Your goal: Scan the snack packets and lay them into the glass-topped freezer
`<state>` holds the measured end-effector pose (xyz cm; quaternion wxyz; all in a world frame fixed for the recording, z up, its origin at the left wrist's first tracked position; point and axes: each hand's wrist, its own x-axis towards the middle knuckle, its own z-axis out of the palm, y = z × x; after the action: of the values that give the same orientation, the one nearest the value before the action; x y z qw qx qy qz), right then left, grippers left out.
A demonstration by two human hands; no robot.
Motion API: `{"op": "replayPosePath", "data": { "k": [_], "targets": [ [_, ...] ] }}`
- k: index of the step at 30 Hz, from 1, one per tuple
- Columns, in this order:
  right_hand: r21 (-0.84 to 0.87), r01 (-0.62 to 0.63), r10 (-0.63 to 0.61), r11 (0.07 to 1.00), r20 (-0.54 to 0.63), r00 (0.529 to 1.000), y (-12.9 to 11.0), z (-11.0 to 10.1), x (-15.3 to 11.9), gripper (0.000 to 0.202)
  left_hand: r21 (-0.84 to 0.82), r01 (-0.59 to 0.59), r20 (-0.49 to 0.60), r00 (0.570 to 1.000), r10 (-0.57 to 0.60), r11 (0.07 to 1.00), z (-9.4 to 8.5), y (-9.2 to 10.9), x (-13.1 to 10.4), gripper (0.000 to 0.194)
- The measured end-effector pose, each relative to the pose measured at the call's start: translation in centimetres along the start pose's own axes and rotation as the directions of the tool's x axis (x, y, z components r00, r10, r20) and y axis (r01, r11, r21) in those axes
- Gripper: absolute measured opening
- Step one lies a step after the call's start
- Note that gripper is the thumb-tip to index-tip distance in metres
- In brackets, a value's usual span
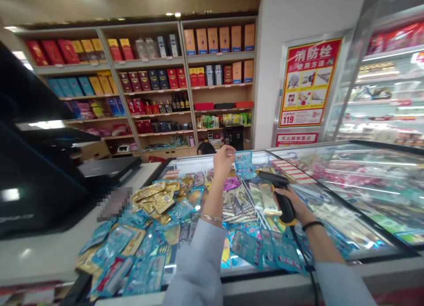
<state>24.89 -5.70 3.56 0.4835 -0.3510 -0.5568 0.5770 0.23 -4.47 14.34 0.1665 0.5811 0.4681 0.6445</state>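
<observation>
Pinched at its upper edge, a blue snack packet [244, 164] hangs from my left hand [225, 159] above the glass freezer top. My right hand [293, 203] is wrapped round the grip of a black and yellow barcode scanner [281, 200], whose head is near the packet. From its base a cable runs down toward me. Left of my left arm lies a pile of gold packets [155, 198] mixed with blue packets [114, 244]. More blue packets [253, 247] rest on the glass near the front edge, below the scanner.
A chest freezer [354, 200] with a glass top spans the front and right. On the left stand a dark checkout machine [36, 173] and a white counter [29, 257]. Behind the freezer are shelves of boxes [152, 81], and the top of a person's head [206, 148] shows.
</observation>
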Motion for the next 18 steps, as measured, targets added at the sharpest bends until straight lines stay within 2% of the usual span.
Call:
{"op": "replayPosePath", "data": {
  "k": [4,8,11,14,16,18],
  "targets": [
    [-0.001,-0.016,0.016,1.0,0.061,0.998,-1.2,4.5,-0.3,0.031,0.022,0.038,-0.059,0.998,-0.036,0.999,-7.1,1.9,-0.8,0.019],
    [0.022,0.013,-0.016,1.0,0.128,0.992,-2.0,11.0,-0.2,0.032,0.097,0.089,-0.202,0.977,-0.068,0.991,-15.2,1.6,-2.2,0.02],
    [0.059,0.013,-0.024,0.998,0.197,0.98,-2.2,16.5,0.0,0.032,0.159,0.152,-0.28,0.954,-0.103,0.976,-21.4,0.0,-3.6,0.02],
    [0.126,-0.032,-0.004,0.992,0.276,0.961,-1.6,22.4,0.5,0.032,0.185,0.214,-0.305,0.94,-0.151,0.959,-27.0,-2.5,-5.2,0.021],
    [0.192,-0.068,0.003,0.979,0.319,0.948,-0.7,26.3,0.9,0.031,0.233,0.258,-0.303,0.936,-0.182,0.938,-30.0,-4.3,-6.3,0.02],
    [0.259,-0.087,-0.006,0.962,0.336,0.942,0.5,29.8,1.4,0.031,0.327,0.285,-0.3,0.935,-0.187,0.901,-32.1,-6.0,-7.2,0.017]
  ]
}}
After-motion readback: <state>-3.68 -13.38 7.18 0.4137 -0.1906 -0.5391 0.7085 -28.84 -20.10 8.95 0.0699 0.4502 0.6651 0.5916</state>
